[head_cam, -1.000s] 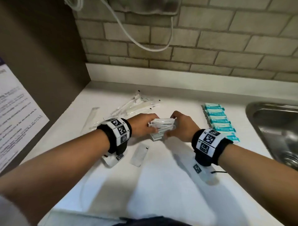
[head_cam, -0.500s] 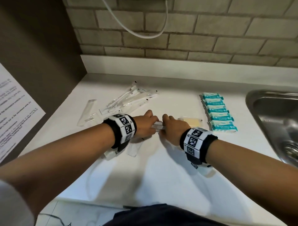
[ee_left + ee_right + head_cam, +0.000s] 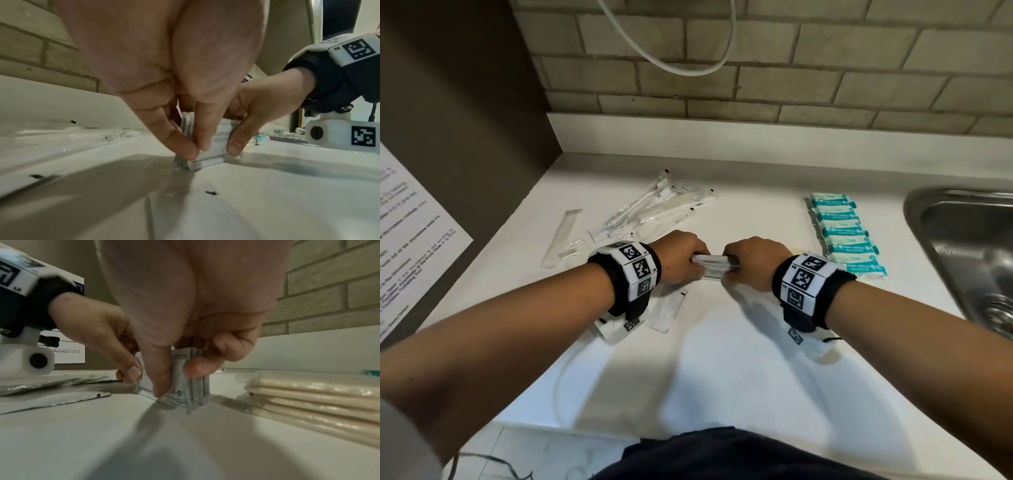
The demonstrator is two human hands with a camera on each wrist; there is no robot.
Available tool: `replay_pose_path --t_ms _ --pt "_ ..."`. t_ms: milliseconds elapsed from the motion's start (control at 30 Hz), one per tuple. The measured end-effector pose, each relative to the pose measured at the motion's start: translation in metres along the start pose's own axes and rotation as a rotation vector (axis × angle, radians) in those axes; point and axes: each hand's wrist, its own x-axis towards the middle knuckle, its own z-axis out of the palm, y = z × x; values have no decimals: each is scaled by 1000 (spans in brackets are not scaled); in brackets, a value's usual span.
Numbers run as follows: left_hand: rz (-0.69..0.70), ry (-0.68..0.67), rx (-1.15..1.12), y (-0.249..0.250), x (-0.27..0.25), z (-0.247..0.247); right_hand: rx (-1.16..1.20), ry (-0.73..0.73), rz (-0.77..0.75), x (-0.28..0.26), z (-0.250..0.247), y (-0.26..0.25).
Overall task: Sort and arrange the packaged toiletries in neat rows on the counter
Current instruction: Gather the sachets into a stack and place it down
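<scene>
A stack of white shampoo-and-conditioner sachets (image 3: 715, 266) stands on edge on the white counter (image 3: 739, 370), held from both ends. My left hand (image 3: 681, 260) pinches its left end (image 3: 186, 129) between thumb and fingers. My right hand (image 3: 751, 262) pinches the right end (image 3: 185, 386) the same way. In both wrist views the stack's lower edge touches the counter. A row of teal-and-white soap packets (image 3: 842, 236) lies to the right. A loose heap of clear-wrapped toothbrushes (image 3: 654, 209) lies behind the left hand.
A steel sink (image 3: 969, 253) is set into the counter at far right. A stack of cream packets (image 3: 318, 399) lies just right of my right hand. Flat clear sachets (image 3: 667, 308) lie by my left wrist. A brick wall (image 3: 756, 68) and a hanging white cable (image 3: 674, 65) are behind.
The sachet stack went from fanned and lifted to squared up and set on its edge on the counter. Both hands closed in on it and dropped lower.
</scene>
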Motion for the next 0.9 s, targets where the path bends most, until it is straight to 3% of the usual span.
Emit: replay_pose_path --t_ms 267,567,900 --pt "-10 -12 -10 1 -1 -3 -40 -21 -10 0 -9 -2" --pt "-92 -128 145 20 6 15 -54 -46 0 3 12 -9" --pt "-111 -222 51 16 7 6 49 -104 13 1 -4 -4"
